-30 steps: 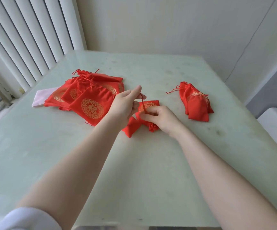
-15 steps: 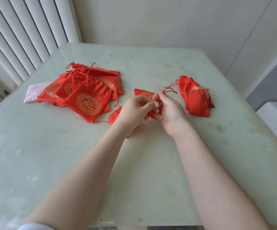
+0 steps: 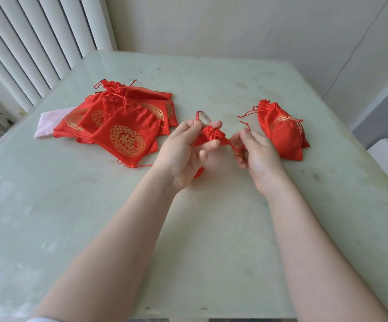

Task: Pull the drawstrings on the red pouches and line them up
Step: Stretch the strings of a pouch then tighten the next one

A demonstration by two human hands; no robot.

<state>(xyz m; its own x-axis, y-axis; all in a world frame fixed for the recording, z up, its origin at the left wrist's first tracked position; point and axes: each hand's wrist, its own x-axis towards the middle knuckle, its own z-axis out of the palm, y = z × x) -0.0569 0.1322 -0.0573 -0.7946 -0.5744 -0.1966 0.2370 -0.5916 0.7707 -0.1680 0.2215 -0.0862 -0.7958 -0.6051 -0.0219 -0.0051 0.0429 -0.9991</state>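
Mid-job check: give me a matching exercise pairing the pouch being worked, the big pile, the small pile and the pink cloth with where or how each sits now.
Things:
1. cinched pouch
2. large pouch pile
3. small pouch pile
4. pink cloth

States:
A. lies right of the hands
B. tucked under red pouches, far left
C. held between both hands, mouth gathered
D. flat, unclosed, left of the hands

Pairs: 1-C, 2-D, 3-A, 4-B

Bare table [image 3: 211,240] open in front, pile of flat pouches [image 3: 123,122] blocks the left — cinched pouches [image 3: 283,133] crowd the right.
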